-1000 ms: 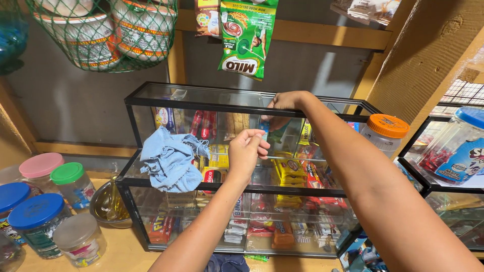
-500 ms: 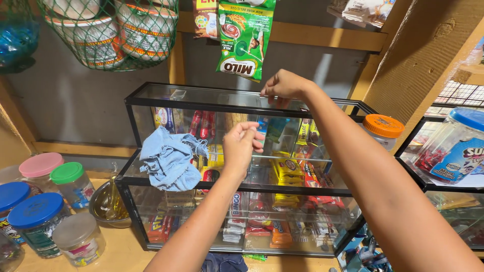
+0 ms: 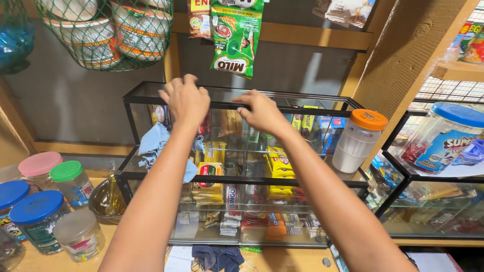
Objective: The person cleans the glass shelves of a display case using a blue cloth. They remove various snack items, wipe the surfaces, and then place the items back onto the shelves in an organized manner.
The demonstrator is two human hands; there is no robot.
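Note:
A black-framed glass display case (image 3: 136, 98) stands in front of me, filled with snack packets (image 3: 280, 163). My left hand (image 3: 185, 100) lies palm down on the case's glass top near the back left, fingers spread, holding nothing. My right hand (image 3: 259, 112) is beside it, with its fingers curled on the black top rail (image 3: 322, 112) of the case. A crumpled blue cloth (image 3: 154, 143) lies on the upper shelf inside the case, below my left hand.
Plastic jars with pink (image 3: 40, 163), green (image 3: 65, 171) and blue lids (image 3: 35, 206) stand left of the case. An orange-lidded jar (image 3: 359, 138) and a second glass case (image 3: 433, 201) are on the right. A net bag (image 3: 106, 30) and a green sachet (image 3: 234, 38) hang above.
My left hand has come up from inside the case, near the blue cloth, onto the glass top. My right hand stays on the top rail.

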